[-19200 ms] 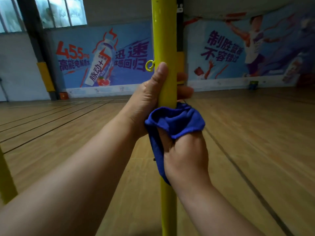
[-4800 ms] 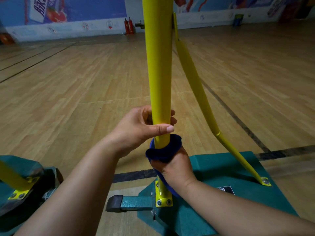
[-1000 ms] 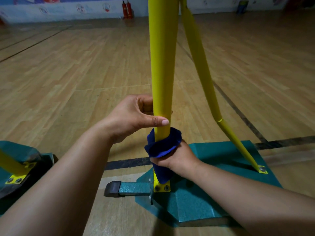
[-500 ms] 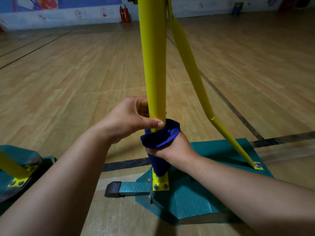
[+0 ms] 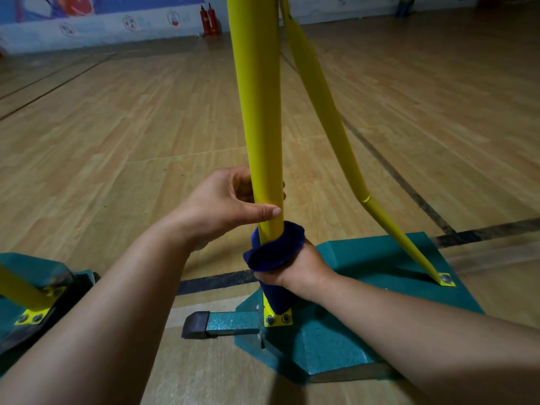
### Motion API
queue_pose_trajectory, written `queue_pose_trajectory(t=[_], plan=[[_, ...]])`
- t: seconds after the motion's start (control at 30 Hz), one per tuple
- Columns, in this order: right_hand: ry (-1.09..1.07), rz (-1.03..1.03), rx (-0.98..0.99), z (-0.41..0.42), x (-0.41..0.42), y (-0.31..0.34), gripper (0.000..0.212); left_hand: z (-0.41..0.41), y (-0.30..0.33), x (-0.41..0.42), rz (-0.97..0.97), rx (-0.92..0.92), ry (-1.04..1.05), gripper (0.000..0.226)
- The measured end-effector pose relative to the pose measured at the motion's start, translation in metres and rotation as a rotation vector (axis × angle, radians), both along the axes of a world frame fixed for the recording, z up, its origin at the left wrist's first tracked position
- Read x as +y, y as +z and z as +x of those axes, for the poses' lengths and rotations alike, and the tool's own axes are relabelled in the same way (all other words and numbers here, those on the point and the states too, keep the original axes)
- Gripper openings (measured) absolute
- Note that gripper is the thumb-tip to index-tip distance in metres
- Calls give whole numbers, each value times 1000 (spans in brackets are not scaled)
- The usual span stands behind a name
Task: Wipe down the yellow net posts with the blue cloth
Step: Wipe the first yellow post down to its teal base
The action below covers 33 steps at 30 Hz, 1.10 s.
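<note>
A yellow net post [image 5: 257, 112] rises from a green base [image 5: 365, 258] on the wooden floor. My left hand [image 5: 222, 206] grips the post low down, thumb across its front. Just below it, my right hand [image 5: 295, 270] holds the blue cloth [image 5: 274, 252] wrapped around the post near its foot; a tail of cloth hangs down to the yellow bolted bracket [image 5: 277, 318]. A slanted yellow brace [image 5: 327, 112] runs from the post down to the base's right corner.
A second green base with a yellow post foot [image 5: 32, 296] sits at the left edge. A green bar with a dark end cap [image 5: 216, 324] sticks out left from the base. Two red fire extinguishers [image 5: 208, 20] stand by the far wall. Dark court lines cross the floor.
Over the last second both hands stayed low on the post, the cloth shifting only slightly near its foot. Much earlier they were high up by the yellow hook.
</note>
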State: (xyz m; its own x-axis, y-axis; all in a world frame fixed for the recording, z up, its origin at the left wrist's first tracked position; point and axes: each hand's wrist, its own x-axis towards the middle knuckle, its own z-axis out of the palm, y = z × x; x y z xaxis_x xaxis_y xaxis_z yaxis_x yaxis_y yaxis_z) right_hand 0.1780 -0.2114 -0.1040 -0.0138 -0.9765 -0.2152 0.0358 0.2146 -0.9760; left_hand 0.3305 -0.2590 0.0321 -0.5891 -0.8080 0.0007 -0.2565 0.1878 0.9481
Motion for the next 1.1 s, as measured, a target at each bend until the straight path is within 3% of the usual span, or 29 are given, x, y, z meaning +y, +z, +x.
queue_pose_trajectory(t=[0.2,0.4,0.63,0.77,0.93,1.1], plan=[[45,25,414,-1,6,14,65,-1,0,0,-1,7,-5,48],[80,-131,633,-6,14,24,56,-2,1,0,-6,-10,-6,50],[-36,-235,548,0,7,30,57,-1,2,0,16,-1,-18,48],[-5,-185,580,1,4,23,62,-1,1,-1,21,15,-26,46],[32,-139,608,-2,7,15,52,-2,-1,-2,25,39,-29,47],[43,1,540,-2,9,-5,61,0,-1,-3,52,66,-42,46]])
